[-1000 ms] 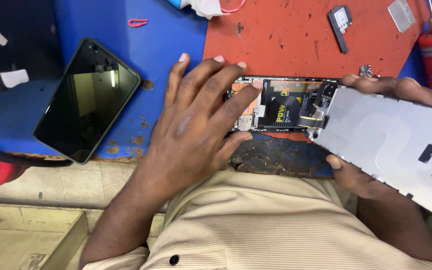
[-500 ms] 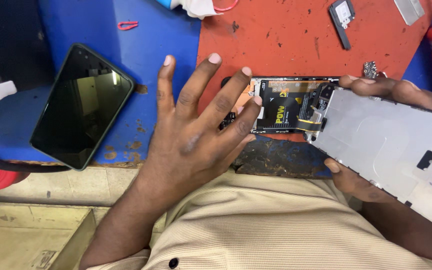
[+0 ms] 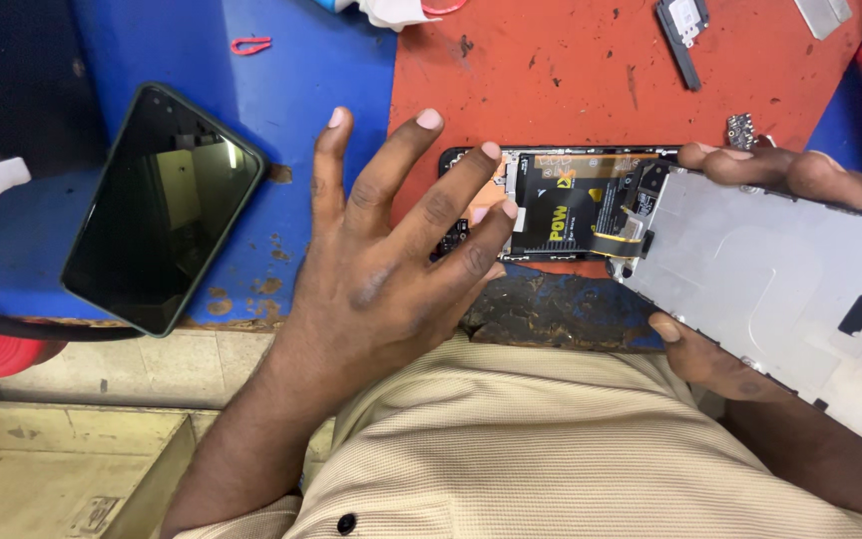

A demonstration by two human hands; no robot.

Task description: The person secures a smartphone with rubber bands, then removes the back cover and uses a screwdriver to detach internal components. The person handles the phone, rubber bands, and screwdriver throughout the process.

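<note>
Left hand (image 3: 391, 260) spread wide above the opened phone (image 3: 561, 205); right hand (image 3: 750, 260) grips its lifted screen (image 3: 790, 289), whose thin ribbon cable (image 3: 623, 240) could tear if pulled further.

Opened phone body (image 3: 561, 205) lies flat on red mat, silver display panel (image 3: 780, 279) folded aside.

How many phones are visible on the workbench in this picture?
2. A closed dark phone lies on the blue mat, apart from the left hand. An opened phone lies on the red mat; the right hand holds its lifted screen panel. More could be out of frame.
</note>
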